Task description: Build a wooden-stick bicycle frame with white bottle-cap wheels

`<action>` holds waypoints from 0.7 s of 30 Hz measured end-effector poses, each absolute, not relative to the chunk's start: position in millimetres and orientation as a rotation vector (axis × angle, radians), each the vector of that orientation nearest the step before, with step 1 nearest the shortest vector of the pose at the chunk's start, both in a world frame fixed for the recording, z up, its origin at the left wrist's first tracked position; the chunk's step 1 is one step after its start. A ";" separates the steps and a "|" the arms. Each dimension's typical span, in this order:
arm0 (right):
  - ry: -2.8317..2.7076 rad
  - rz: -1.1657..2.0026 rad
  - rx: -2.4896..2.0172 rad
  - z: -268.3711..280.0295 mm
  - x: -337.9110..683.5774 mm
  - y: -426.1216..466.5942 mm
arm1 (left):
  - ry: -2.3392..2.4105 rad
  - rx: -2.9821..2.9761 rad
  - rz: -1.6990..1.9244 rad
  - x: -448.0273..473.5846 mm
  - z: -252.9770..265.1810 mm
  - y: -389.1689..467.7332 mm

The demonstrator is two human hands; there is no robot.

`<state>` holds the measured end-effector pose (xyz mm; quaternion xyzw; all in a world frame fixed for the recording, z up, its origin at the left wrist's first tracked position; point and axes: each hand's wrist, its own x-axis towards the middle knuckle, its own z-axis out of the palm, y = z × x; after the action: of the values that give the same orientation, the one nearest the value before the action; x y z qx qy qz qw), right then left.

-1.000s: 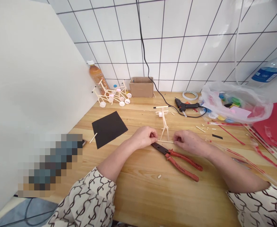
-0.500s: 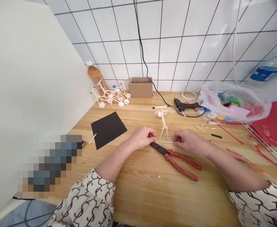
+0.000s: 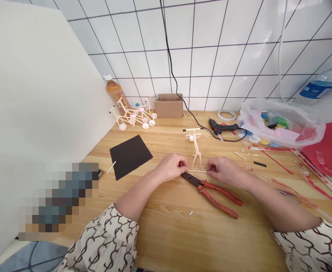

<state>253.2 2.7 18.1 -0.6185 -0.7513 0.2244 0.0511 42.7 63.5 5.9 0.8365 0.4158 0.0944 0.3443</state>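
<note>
At centre: wooden stick (image 3: 197, 171), ends pinched by left hand (image 3: 171, 166), right hand (image 3: 225, 171), seemingly for steadiness; stick-built cycle frame (image 3: 196, 146), 12 o'clock; red-handled pliers (image 3: 200, 186), 5 o'clock.

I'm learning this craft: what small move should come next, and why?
Perhaps ease the thin stick against the legs of the wooden frame: the left hand and right hand seem to pinch its opposite ends, and the legs end close to it. Whether they touch is unclear.

Amber bottle (image 3: 114, 91) left of cardboard box (image 3: 168, 108).
</note>
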 end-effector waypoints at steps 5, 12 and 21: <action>-2.284 0.699 -1.883 21.0 253.0 2.8 | 1.082 2.171 0.262 43.0 4.9 63.5; -2.263 0.729 -1.914 29.8 249.3 1.7 | 1.079 2.167 0.287 42.2 5.9 62.9; -2.316 0.708 -1.927 30.6 242.2 -0.3 | 1.091 2.150 0.331 41.4 11.8 59.4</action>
<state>242.2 -0.3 30.6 -0.6225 -0.7481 0.2286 0.0234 41.4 59.4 11.8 0.8288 0.4204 0.1275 0.3466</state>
